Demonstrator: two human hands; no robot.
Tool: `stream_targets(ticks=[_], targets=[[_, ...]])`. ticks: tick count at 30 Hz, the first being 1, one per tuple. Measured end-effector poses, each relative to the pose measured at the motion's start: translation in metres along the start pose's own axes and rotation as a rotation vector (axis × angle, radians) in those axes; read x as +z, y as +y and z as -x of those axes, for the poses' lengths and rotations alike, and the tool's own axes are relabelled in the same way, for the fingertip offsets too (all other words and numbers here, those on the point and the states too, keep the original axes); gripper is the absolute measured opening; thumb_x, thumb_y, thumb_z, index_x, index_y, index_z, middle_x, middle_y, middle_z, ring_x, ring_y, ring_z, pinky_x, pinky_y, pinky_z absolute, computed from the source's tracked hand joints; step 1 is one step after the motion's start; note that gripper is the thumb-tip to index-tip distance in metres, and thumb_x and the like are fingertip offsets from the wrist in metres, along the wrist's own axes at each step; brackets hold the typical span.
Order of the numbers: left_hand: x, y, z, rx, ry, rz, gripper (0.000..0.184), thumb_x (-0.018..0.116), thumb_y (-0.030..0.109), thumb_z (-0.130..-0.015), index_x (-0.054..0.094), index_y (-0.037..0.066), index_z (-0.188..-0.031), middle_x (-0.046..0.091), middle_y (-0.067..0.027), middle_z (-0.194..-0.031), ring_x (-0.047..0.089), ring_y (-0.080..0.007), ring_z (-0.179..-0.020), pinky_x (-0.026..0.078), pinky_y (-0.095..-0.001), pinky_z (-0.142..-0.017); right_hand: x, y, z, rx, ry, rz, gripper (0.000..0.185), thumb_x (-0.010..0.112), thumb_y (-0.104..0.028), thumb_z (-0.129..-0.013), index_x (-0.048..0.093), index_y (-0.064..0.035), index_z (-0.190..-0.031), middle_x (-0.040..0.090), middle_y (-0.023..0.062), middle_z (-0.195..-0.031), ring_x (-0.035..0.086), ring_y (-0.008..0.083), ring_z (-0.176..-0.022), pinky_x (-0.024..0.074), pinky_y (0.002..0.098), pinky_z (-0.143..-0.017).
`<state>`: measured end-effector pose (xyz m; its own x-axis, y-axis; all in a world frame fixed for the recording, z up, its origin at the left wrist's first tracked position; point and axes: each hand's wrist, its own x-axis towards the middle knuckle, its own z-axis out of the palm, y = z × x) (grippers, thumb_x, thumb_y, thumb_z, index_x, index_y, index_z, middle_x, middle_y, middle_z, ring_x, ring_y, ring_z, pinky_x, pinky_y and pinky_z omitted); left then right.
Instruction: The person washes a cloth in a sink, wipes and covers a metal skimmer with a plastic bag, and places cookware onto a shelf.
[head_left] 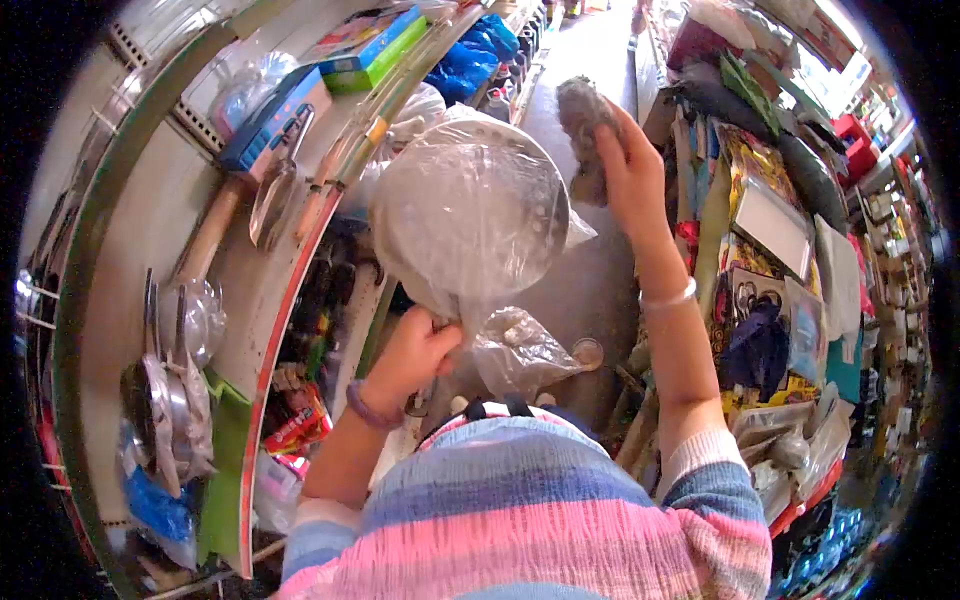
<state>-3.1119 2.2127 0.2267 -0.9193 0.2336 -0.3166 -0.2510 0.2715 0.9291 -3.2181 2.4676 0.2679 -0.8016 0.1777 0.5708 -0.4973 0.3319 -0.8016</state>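
A large round pan (pixel 470 205), wrapped in clear plastic, is held up in front of me. My left hand (pixel 425 345) is closed around its handle at the lower edge, with plastic bunched beside the fingers. To the right of the pan, my right hand (pixel 630 165) is raised, its fingers closed on a grey cloth (pixel 582 125). The cloth is apart from the pan. Loose clear plastic (pixel 525 350) hangs below the pan, right of my left hand.
On the left, a shelf (pixel 265 330) bears boxes, a wrapped utensil (pixel 278 195) and wrapped pans (pixel 180 400). Stacked goods, including a white-framed tray (pixel 775 225), line the right side. The aisle floor (pixel 590 270) runs between them, with a small round container (pixel 588 353) low down.
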Motion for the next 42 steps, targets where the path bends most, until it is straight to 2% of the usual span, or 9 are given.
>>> stream_targets(ticks=[2, 4, 9, 13, 22, 27, 29, 35, 42], targets=[[0.002, -0.01, -0.008, 0.151, -0.008, -0.246, 0.016, 0.055, 0.013, -0.077, 0.056, -0.001, -0.069, 0.052, -0.0066, -0.052, 0.05, -0.0142, -0.045, 0.037, -0.0306, -0.042, 0.019, -0.025, 0.029, -0.647, -0.218, 0.328, 0.042, 0.058, -0.011, -0.075, 0.054, -0.0121, -0.117, 0.051, 0.0121, -0.122, 0.046, 0.0297, -0.115, 0.0323, 0.0418, -0.099], [0.003, -0.016, -0.017, 0.313, 0.013, -0.467, 0.017, 0.055, 0.014, -0.076, 0.056, -0.002, -0.07, 0.054, -0.0114, -0.053, 0.052, -0.0201, -0.047, 0.039, -0.0339, -0.045, 0.044, -0.047, 0.062, -0.764, -0.48, 0.428, 0.046, 0.064, -0.021, -0.067, 0.056, -0.0234, -0.113, 0.045, 0.0065, -0.128, 0.042, 0.0267, -0.119, 0.0304, 0.0496, -0.098], [0.008, -0.024, -0.007, 0.43, 0.07, -0.54, 0.021, 0.058, 0.014, -0.07, 0.058, -0.005, -0.078, 0.058, -0.0228, -0.067, 0.057, -0.0359, -0.059, 0.043, -0.0419, -0.055, 0.042, -0.005, 0.011, -0.648, -0.109, 0.359, 0.036, 0.057, -0.009, -0.074, 0.057, -0.0143, -0.109, 0.055, 0.0093, -0.115, 0.048, 0.0305, -0.111, 0.0383, 0.0413, -0.094], [-0.004, -0.031, -0.009, 0.559, 0.212, -0.723, 0.021, 0.057, 0.014, -0.072, 0.057, -0.002, -0.085, 0.059, -0.0228, -0.072, 0.058, -0.0381, -0.067, 0.045, -0.0448, -0.06, 0.008, 0.028, -0.001, 0.339, 0.061, -0.454, 0.03, 0.045, -0.018, -0.091, 0.055, 0.0023, -0.11, 0.063, 0.0115, -0.093, 0.061, 0.0143, -0.074, 0.0493, 0.0251, -0.064], [-0.014, -0.047, -0.025, 0.421, 0.162, -1.234, 0.026, 0.05, 0.013, -0.08, 0.047, -0.001, -0.102, 0.059, -0.0198, -0.075, 0.059, -0.0388, -0.066, 0.048, -0.0463, -0.057, 0.064, -0.025, 0.085, -0.905, -0.481, 0.475, 0.033, 0.057, -0.019, -0.072, 0.059, -0.0125, -0.103, 0.058, 0.0055, -0.108, 0.049, 0.0234, -0.111, 0.035, 0.0422, -0.096], [-0.008, -0.034, -0.013, 0.42, 0.242, -1.195, 0.028, 0.051, 0.014, -0.08, 0.047, -0.001, -0.104, 0.059, -0.0184, -0.074, 0.06, -0.0357, -0.064, 0.048, -0.0448, -0.056, 0.031, 0.015, 0.047, -0.483, -0.045, 0.163, 0.024, 0.05, -0.013, -0.083, 0.058, -0.0057, -0.104, 0.06, 0.0112, -0.105, 0.053, 0.0272, -0.105, 0.0381, 0.0395, -0.095], [-0.006, -0.036, -0.012, 0.421, 0.221, -1.189, 0.028, 0.051, 0.014, -0.08, 0.047, -0.001, -0.104, 0.059, -0.0181, -0.074, 0.06, -0.0357, -0.063, 0.048, -0.0445, -0.056, 0.033, 0.034, 0.039, 0.322, -0.082, -0.794, 0.023, 0.046, -0.017, -0.09, 0.057, -0.0023, -0.104, 0.059, 0.0135, -0.106, 0.053, 0.0294, -0.105, 0.0415, 0.0373, -0.091], [-0.012, -0.05, -0.021, 0.484, 0.103, -1.249, 0.027, 0.051, 0.013, -0.08, 0.048, -0.001, -0.103, 0.059, -0.018, -0.074, 0.06, -0.0356, -0.064, 0.048, -0.0443, -0.056, 0.056, -0.017, 0.096, -0.88, -0.456, 0.443, 0.029, 0.055, -0.023, -0.071, 0.06, -0.0155, -0.098, 0.055, 0.0053, -0.116, 0.046, 0.0245, -0.115, 0.0353, 0.0458, -0.096], [-0.009, -0.042, -0.014, 0.423, 0.177, -1.132, 0.037, 0.059, 0.019, -0.075, 0.048, -0.002, -0.104, 0.059, -0.0192, -0.075, 0.06, -0.0355, -0.068, 0.048, -0.0435, -0.059, 0.028, 0.02, 0.049, -0.528, -0.024, 0.107, 0.022, 0.046, -0.007, -0.083, 0.056, -0.002, -0.102, 0.059, 0.0126, -0.106, 0.053, 0.0262, -0.106, 0.0371, 0.0373, -0.095]])
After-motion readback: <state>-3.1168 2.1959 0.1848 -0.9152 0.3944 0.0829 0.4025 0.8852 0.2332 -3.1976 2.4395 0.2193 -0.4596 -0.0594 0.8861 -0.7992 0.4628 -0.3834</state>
